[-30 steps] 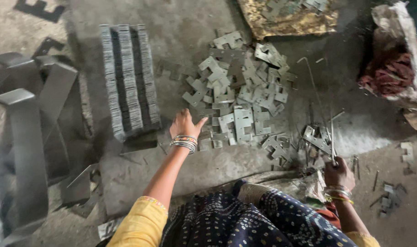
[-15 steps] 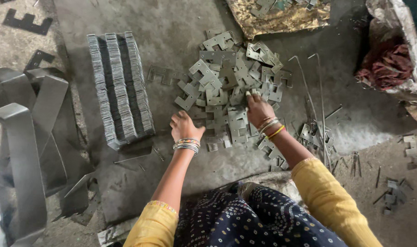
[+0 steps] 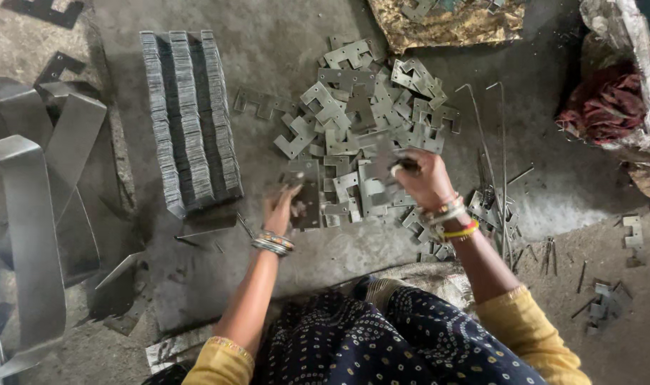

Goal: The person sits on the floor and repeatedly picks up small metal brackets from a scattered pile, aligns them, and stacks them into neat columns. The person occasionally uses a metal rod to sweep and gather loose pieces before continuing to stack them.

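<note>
A loose heap of flat notched metal plates (image 3: 368,107) lies on the grey floor in front of me. My left hand (image 3: 281,208) grips a small upright bundle of plates (image 3: 305,194) at the heap's near left edge. My right hand (image 3: 425,178) is closed around a plate (image 3: 382,167) lifted off the heap's near side. Both wrists wear bangles. To the left, three tight rows of stacked plates (image 3: 189,121) stand on edge.
Bent metal strips (image 3: 33,185) lie at the far left. Thin wire rods (image 3: 499,135) rest right of the heap, with small scrap pieces (image 3: 606,303) beyond. A sack with red cloth (image 3: 610,107) sits at the right. A tray of scrap (image 3: 446,21) is at the top.
My right hand swung from the right side onto the heap and now lifts a plate. My left hand closed around a bundle of plates near the stacked rows.
</note>
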